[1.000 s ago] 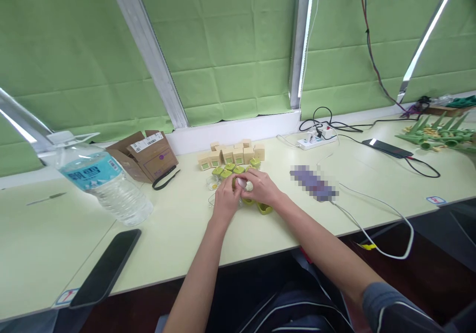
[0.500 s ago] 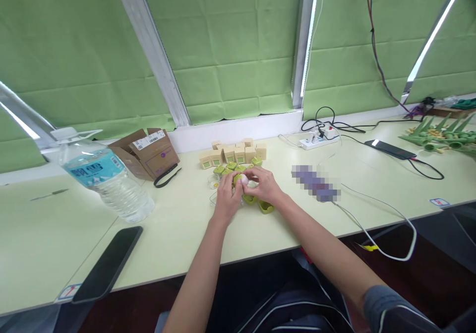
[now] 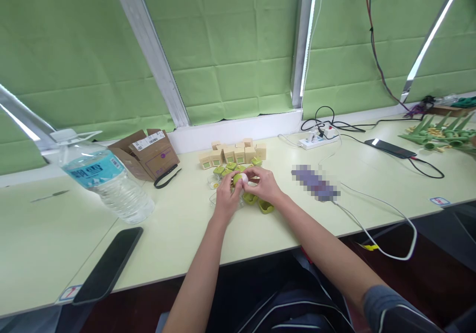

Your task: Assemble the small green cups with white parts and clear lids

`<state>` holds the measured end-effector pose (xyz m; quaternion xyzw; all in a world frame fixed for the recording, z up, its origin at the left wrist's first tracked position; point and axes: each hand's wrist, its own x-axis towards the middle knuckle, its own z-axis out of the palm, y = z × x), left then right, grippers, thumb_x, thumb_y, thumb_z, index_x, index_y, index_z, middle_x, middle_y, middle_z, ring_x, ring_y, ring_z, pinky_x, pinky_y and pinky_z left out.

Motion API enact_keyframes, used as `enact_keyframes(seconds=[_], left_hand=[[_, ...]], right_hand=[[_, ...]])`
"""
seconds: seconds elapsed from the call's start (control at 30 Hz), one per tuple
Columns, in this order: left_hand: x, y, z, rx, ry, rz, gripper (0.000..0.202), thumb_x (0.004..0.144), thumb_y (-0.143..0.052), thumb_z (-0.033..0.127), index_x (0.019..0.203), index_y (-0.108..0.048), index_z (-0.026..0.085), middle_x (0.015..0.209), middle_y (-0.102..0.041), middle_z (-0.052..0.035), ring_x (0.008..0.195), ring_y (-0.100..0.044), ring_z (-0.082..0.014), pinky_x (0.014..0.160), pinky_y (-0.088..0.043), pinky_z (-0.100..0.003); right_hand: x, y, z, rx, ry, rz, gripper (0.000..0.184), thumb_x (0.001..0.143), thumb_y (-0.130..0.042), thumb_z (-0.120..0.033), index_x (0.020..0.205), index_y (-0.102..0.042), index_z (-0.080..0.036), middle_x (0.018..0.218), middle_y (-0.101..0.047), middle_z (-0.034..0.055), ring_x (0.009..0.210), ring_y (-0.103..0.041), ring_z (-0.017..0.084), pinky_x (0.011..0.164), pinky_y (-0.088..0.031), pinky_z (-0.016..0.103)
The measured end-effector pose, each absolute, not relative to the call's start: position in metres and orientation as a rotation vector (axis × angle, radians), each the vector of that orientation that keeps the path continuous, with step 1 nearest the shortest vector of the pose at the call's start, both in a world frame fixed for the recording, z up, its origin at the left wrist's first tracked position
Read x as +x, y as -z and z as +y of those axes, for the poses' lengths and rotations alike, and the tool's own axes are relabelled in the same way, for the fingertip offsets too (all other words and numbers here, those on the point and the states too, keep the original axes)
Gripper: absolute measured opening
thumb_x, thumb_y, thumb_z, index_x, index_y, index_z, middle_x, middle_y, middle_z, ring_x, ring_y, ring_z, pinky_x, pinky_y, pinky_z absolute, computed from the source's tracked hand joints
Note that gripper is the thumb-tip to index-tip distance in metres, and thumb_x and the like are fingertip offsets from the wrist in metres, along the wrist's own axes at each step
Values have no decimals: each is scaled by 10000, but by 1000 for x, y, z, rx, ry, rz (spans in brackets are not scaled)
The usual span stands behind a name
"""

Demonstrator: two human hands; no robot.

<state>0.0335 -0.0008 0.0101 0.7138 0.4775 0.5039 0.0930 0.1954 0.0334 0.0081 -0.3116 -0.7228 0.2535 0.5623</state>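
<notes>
My left hand (image 3: pixel 225 197) and my right hand (image 3: pixel 262 185) meet over the middle of the pale green table (image 3: pixel 178 224). Between their fingertips they pinch a small green piece with a white round part (image 3: pixel 241 177). Both hands are closed on it. Loose green pieces (image 3: pixel 265 206) lie under and beside the hands. Behind them stands a row of small beige boxes (image 3: pixel 232 153) with green squares on their fronts.
A water bottle (image 3: pixel 106 179) lies on its side at the left, near a black phone (image 3: pixel 107 266) at the table's front edge. A brown carton (image 3: pixel 147 154) sits behind. A power strip (image 3: pixel 316 141), cables, another phone (image 3: pixel 389 148) and green cones (image 3: pixel 439 134) lie to the right.
The hands have lifted the small piece slightly and turned it between the fingertips. Everything else on the table stays where it was.
</notes>
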Motion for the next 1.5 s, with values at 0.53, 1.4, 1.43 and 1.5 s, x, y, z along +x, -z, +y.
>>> enact_keyframes(seconds=[0.53, 1.4, 1.43, 1.5], left_hand=[[39, -11, -4, 2338, -1627, 1297, 414, 894, -648, 172, 1296, -592, 254, 1220, -643, -87, 1123, -623, -221, 875, -585, -363], [38, -11, -6, 2360, -1625, 1302, 375, 895, -660, 197, 1262, -601, 248, 1180, -636, -91, 1097, -633, -224, 888, -589, -389], [38, -11, -6, 2358, -1626, 1305, 377, 894, -661, 196, 1263, -601, 248, 1179, -637, -92, 1096, -633, -225, 886, -589, -390], [38, -10, -5, 2357, -1630, 1312, 384, 890, -663, 190, 1264, -601, 246, 1176, -638, -92, 1097, -631, -228, 892, -587, -395]], right_hand=[[197, -14, 29, -714, -757, -1683, 277, 868, -655, -339, 1111, -717, -219, 1073, -722, 61, 925, -686, 177, 775, -638, 304], [197, -14, 30, -765, -705, -1666, 263, 875, -654, -366, 1061, -756, -209, 999, -760, 57, 865, -705, 180, 731, -643, 302], [197, -14, 29, -767, -702, -1668, 263, 875, -653, -367, 1061, -756, -211, 997, -759, 55, 864, -704, 180, 729, -643, 303], [198, -14, 29, -766, -696, -1674, 264, 876, -652, -369, 1064, -755, -214, 997, -758, 53, 864, -701, 179, 732, -643, 303]])
